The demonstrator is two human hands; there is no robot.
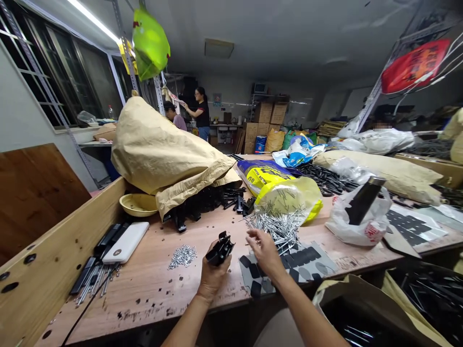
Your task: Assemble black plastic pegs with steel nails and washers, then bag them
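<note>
Right at the near edge, an open cardboard box (pixel 365 308) of dark parts sits below the bench by the person's right elbow. Just above it, the left hand (pixel 213 271) is closed around a black plastic bracket (pixel 220 249), held a little over the wooden workbench (pixel 152 284). The right hand (pixel 265 251) is half open, fingers loosely curled at the near fringe of a pile of metal pins (pixel 280 226); whether one is pinched between the fingertips I cannot tell. Under that wrist lies a grey sheet of black adhesive pads (pixel 300 260). Left of the bracket is a small heap of washers (pixel 183 255), and farther left a white power bank (pixel 126 242). Behind the pins, a yellow plastic bag (pixel 292 193) spills them out. Beyond, a tan sack (pixel 162 149) slumps over a heap of black parts (pixel 206 200), a yellow bowl (pixel 138 204) beside it. At the far end of the room stand two people (pixel 200 113).
</note>
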